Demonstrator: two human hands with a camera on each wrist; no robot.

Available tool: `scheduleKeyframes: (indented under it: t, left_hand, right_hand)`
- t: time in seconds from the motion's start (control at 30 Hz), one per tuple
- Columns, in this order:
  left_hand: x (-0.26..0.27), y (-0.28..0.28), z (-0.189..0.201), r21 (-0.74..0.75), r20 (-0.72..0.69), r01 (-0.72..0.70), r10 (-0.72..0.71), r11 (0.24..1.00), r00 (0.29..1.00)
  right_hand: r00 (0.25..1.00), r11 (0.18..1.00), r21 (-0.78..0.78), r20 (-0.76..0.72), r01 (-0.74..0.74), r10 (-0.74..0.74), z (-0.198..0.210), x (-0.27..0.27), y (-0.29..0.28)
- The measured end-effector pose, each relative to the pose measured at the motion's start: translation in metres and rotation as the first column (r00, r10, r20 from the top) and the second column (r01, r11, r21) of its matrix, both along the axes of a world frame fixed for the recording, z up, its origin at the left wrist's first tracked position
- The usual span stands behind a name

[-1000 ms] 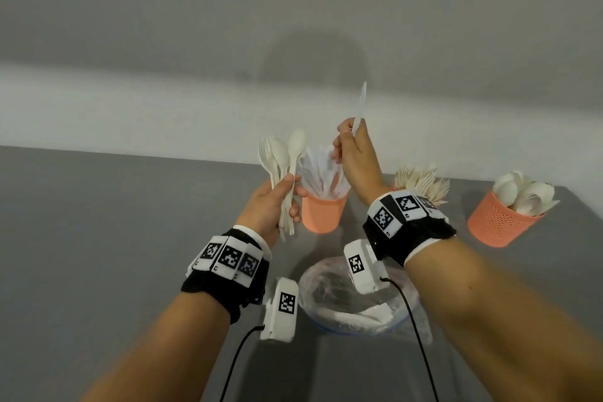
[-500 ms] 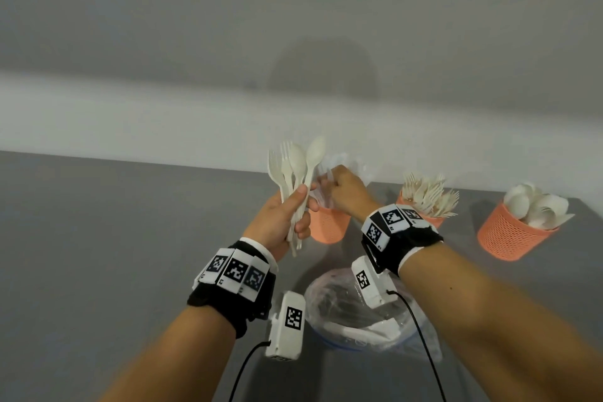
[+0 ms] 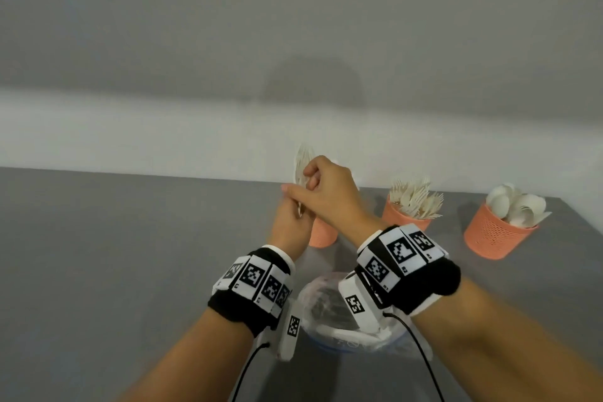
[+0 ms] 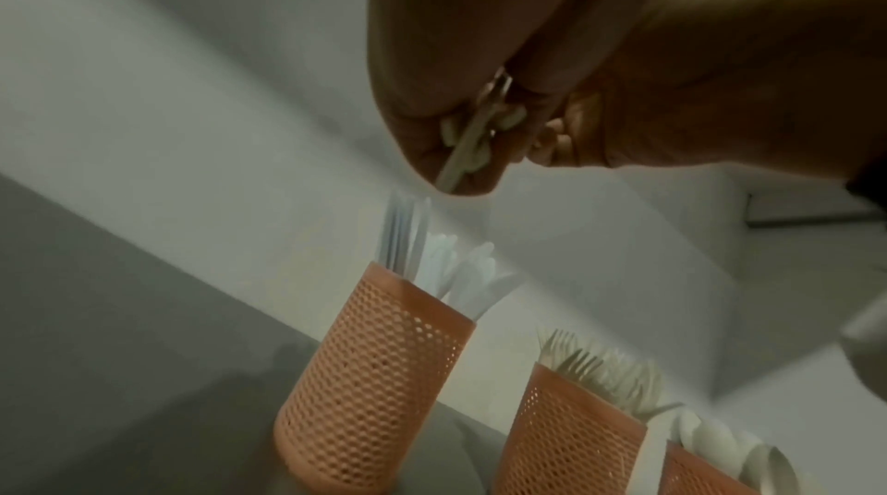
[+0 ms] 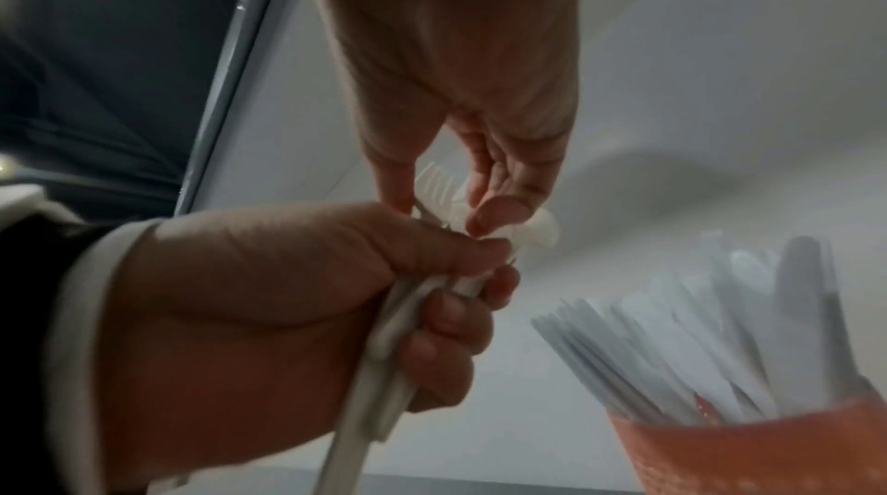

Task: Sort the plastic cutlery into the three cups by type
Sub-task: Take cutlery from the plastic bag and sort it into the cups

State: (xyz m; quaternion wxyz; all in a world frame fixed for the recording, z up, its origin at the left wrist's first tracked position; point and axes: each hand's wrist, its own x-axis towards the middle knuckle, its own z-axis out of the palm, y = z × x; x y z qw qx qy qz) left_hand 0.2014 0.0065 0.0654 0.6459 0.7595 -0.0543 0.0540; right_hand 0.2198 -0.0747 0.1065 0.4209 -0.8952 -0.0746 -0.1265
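My left hand [image 3: 291, 217] grips a bundle of white forks and spoons [image 3: 301, 162] by the handles, upright, in front of the knife cup [image 3: 323, 235]. My right hand [image 3: 306, 184] reaches over the bundle; its thumb and fingers pinch a fork [image 5: 436, 179] at the bundle's top. In the right wrist view my left hand [image 5: 298, 313] wraps the handles [image 5: 384, 351], beside the knives [image 5: 710, 332]. Three orange mesh cups stand in a row: knives on the left, forks [image 3: 404, 222] in the middle, spoons [image 3: 496, 237] on the right.
A clear plastic bag [image 3: 329, 313] with a few white pieces inside lies on the grey table [image 3: 114, 254] under my wrists. A white wall [image 3: 163, 127] runs behind the cups. The table's right edge passes just beyond the spoon cup.
My right hand lowered the knife into the left cup, let it go, and came across to the bundle in my left hand, where it now pinches a fork.
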Motion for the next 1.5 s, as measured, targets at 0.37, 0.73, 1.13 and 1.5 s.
scheduleKeyframes:
  t: [0.37,0.73,1.13,1.5]
  left_hand:
    - [-0.001,-0.011,-0.009,0.086,0.087,0.07,-0.077,0.994,0.993]
    - [-0.02,-0.029,-0.005,0.262,0.142,0.161,-0.203,0.951,0.969]
    - [-0.025,-0.069,-0.004,-0.281,-0.098,0.044,-0.075,0.959,0.992]
    - [-0.029,-0.122,0.004,-0.478,-0.204,0.117,-0.239,0.871,0.949]
  right_hand:
    - [0.97,0.8,0.598,-0.221,0.054,0.099,-0.008,-0.008,-0.024]
    - [0.948,0.713,0.68,-0.311,0.171,0.07,-0.006,-0.018,-0.046]
    - [0.976,0.53,0.822,-0.215,0.207,-0.048,0.001,-0.048,-0.121]
    - [0.752,0.514,0.784,0.093,0.348,-0.652,0.024,-0.043,-0.309]
